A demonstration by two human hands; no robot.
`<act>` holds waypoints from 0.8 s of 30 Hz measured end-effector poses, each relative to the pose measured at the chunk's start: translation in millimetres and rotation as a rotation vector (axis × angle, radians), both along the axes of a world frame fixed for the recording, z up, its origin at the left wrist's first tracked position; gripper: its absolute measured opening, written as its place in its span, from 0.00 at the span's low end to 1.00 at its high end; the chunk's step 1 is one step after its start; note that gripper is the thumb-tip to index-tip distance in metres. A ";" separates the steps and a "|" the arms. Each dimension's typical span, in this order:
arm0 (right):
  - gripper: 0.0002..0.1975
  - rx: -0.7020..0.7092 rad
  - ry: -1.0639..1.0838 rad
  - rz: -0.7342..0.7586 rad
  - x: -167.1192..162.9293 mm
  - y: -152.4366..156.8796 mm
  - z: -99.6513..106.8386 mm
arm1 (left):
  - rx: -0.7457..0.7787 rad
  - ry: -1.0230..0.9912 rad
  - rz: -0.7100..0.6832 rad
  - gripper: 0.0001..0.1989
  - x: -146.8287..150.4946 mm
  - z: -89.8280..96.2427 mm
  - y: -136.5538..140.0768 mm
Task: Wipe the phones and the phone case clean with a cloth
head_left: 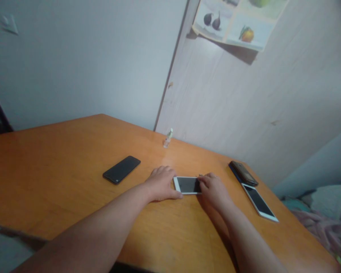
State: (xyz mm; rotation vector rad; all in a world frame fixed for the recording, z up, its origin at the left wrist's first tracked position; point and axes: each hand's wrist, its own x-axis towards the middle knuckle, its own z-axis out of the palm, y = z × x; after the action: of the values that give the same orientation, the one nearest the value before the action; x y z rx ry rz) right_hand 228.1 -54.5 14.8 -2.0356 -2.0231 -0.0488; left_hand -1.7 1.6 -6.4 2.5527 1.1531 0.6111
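Observation:
A white-framed smartphone (188, 185) with a dark screen lies between my hands, low over or on the wooden table; I cannot tell whether it is lifted. My left hand (161, 184) grips its left end, thumb at the near corner and fingers at the far one. At the right end, my right hand (214, 189) is closed on the phone, with the fingertips at its far edge and the hand covering that end. A black smartphone (122, 169) rests screen up to the left of my left hand.
On the orange-brown wooden table (59, 163), a small clear bottle (168, 138) stands near the wall. Another white phone (259, 201) and a dark wallet-like case (243, 173) lie by the right edge. Bedding (326, 212) is beyond that edge. A fruit poster (238, 24) hangs above.

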 end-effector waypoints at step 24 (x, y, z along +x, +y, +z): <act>0.16 -0.161 0.104 0.454 -39.9 -33.2 32.7 | -0.033 0.009 0.008 0.32 -0.3 5.1 -2.5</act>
State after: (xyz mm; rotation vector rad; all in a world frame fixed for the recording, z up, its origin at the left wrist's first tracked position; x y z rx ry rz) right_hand 188.2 -87.8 47.5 -1.5710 -2.4311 0.3099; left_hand -1.9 -0.8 -1.3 2.5272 1.1670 0.5775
